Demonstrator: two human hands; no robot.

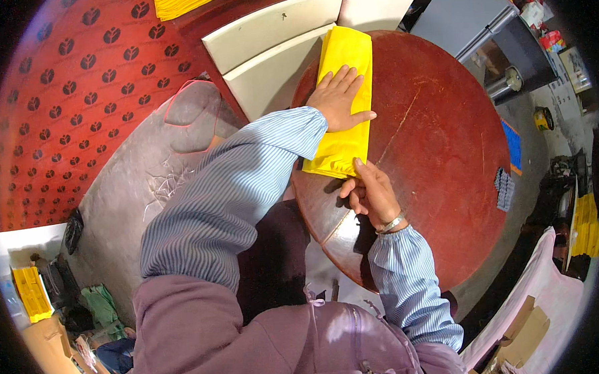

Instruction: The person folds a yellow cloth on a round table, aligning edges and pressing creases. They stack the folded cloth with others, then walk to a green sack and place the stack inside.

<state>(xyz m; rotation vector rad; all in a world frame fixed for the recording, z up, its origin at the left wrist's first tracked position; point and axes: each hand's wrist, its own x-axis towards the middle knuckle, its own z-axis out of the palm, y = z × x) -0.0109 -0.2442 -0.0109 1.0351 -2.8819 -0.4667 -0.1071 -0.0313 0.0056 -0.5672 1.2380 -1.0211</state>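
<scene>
A long, folded yellow cloth (344,48) lies lengthwise on the left part of a round red-brown table (438,154). My left hand (341,99) rests flat across its middle, fingers stretched and thumb spread to the right. At the cloth's near end, by its right corner, my right hand (375,196) has its fingers curled and a fingertip on the edge. It seems to pinch the layers there, though the grip is partly hidden. Both forearms wear striped blue-white sleeve covers, and a bracelet (391,224) circles my right wrist.
Cream drawer fronts (277,54) stand against the table's far left side. Red patterned sheeting (75,96) covers a surface at left, with more yellow cloth (188,1) at the top. White strings (166,186) litter the grey floor. An opened cardboard box (523,334) sits at lower right.
</scene>
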